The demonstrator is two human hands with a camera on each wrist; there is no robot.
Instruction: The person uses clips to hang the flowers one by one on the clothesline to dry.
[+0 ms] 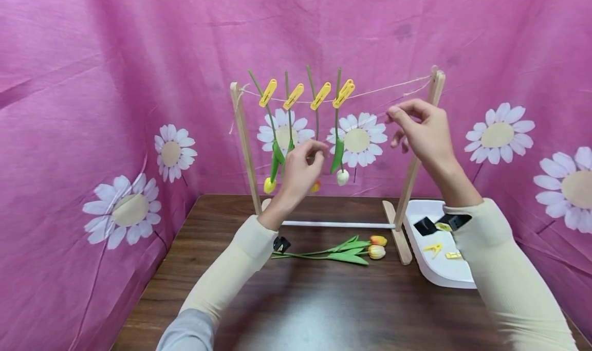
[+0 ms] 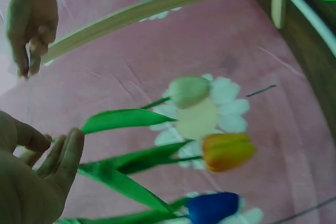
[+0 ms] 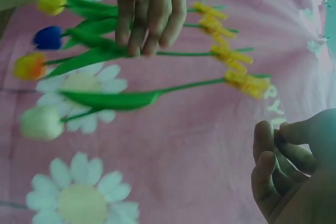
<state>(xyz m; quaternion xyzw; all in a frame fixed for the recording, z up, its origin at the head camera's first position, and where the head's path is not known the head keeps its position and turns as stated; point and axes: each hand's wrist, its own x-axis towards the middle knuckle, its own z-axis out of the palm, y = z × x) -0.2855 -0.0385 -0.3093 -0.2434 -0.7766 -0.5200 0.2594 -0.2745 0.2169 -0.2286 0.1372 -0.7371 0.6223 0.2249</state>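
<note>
Presently, four tulips (image 1: 339, 155) hang upside down from the string (image 1: 384, 87), fastened by yellow clips (image 1: 320, 96). Near their stems is the left hand (image 1: 300, 168), its fingers loosely bent; whether they touch a stem, I cannot tell. Beside the right post (image 1: 410, 186), the right hand (image 1: 425, 132) has thumb and forefinger almost together, pinching nothing visible. Below, two more tulips (image 1: 351, 259) lie on the tabletop (image 1: 259, 315), near a white tray (image 1: 437, 278).
</note>
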